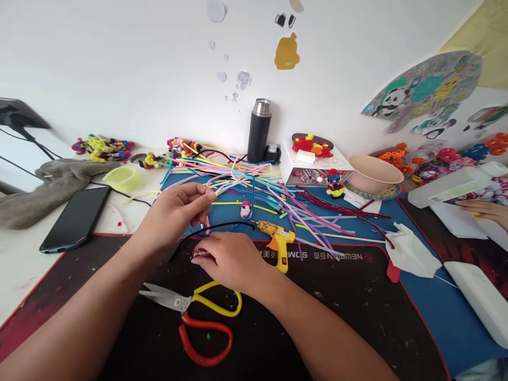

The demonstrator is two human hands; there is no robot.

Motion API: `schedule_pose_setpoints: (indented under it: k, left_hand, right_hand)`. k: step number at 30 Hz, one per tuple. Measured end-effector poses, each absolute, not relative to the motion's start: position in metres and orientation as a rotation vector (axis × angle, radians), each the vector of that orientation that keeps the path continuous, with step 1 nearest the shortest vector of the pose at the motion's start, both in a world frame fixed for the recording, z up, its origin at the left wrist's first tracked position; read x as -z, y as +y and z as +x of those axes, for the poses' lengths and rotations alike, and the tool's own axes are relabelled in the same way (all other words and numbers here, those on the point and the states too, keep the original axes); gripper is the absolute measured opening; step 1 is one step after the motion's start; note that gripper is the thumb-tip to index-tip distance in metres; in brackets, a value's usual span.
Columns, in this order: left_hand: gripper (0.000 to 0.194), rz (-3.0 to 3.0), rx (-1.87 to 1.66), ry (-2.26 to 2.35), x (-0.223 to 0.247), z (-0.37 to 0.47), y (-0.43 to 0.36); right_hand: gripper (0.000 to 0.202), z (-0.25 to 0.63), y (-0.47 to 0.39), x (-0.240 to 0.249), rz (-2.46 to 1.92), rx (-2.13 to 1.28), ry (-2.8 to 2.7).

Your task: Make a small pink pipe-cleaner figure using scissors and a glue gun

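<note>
My left hand (180, 211) is raised over the mat's far edge, thumb and fingertips pinched together; whatever lies between them is too small to make out. Lower and to the right, my right hand (230, 259) is closed, with a bit of something small and shiny showing at its fingertips. A black pipe cleaner (232, 224) curves behind my right hand. Just beyond it lies a yellow glue gun (280, 243), its nozzle pointing left. Scissors (180, 302) with one yellow and one red handle lie below my hands, blades slightly apart.
Colourful pipe cleaners (317, 217) are heaped across the back. A small pink-and-white doll head (246, 209) lies among them. A black phone (75, 219) is at left, a black thermos (259, 129) by the wall. At right, another person's hand (486, 210) is near a bottle (456, 185).
</note>
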State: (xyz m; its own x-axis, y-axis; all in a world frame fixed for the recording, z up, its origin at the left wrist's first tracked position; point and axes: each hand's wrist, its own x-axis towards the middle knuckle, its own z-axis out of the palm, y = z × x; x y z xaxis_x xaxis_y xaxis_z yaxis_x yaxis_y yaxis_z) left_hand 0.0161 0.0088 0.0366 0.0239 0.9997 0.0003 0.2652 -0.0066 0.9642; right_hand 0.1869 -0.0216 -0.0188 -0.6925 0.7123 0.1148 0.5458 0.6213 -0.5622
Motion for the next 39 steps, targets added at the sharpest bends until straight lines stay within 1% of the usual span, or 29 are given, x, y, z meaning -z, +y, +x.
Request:
schedule_pose_setpoints:
  k: [5, 10, 13, 15, 19, 24, 26, 29, 32, 35, 39]
  left_hand:
    - [0.042, 1.444, -1.042, 1.404, -0.043, 0.021, 0.005]
    - [0.043, 1.449, -1.063, 1.349, -0.046, 0.021, 0.005]
    - [0.044, 1.440, -1.073, 1.344, -0.044, 0.018, 0.007]
    - [0.043, 1.443, -1.087, 1.343, -0.041, 0.015, 0.009]
    - [0.044, 1.489, -1.095, 1.343, -0.034, 0.011, 0.012]
    - [0.042, 1.550, -1.111, 1.352, -0.028, 0.007, 0.016]
    - [0.041, 1.569, -1.110, 1.373, -0.028, 0.006, 0.016]
    - [0.039, 1.589, -1.114, 1.394, -0.027, 0.005, 0.018]
    - [0.038, 1.596, -1.127, 1.398, -0.026, 0.004, 0.018]
    - [0.037, 1.625, -1.138, 1.424, -0.027, 0.003, 0.018]
    - [0.038, 1.653, -1.140, 1.452, -0.029, 0.002, 0.017]
  right_hand:
    - [0.024, 0.181, -0.020, 0.019, -1.006, -0.647, -2.594]
    - [0.031, 0.179, -0.015, 0.015, -0.913, -0.604, -2.585]
    - [0.028, 0.179, -0.019, 0.012, -0.914, -0.590, -2.511]
    - [0.025, 0.181, -0.027, 0.010, -0.943, -0.644, -2.458]
    - [0.035, 0.187, -0.053, 0.005, -0.892, -0.693, -2.572]
    - [0.053, 0.193, -0.085, 0.001, -0.902, -0.505, -2.858]
    - [0.050, 0.193, -0.094, 0.000, -0.942, -0.439, -2.929]
    - [0.037, 0.192, -0.104, -0.003, -0.952, -0.389, -2.997]
    - [0.032, 0.191, -0.106, -0.004, -0.975, -0.369, -3.008]
    - [0.031, 0.191, -0.103, -0.001, -1.028, -0.455, -2.976]
    - [0.033, 0.194, -0.100, 0.003, -1.169, -0.855, -2.683]
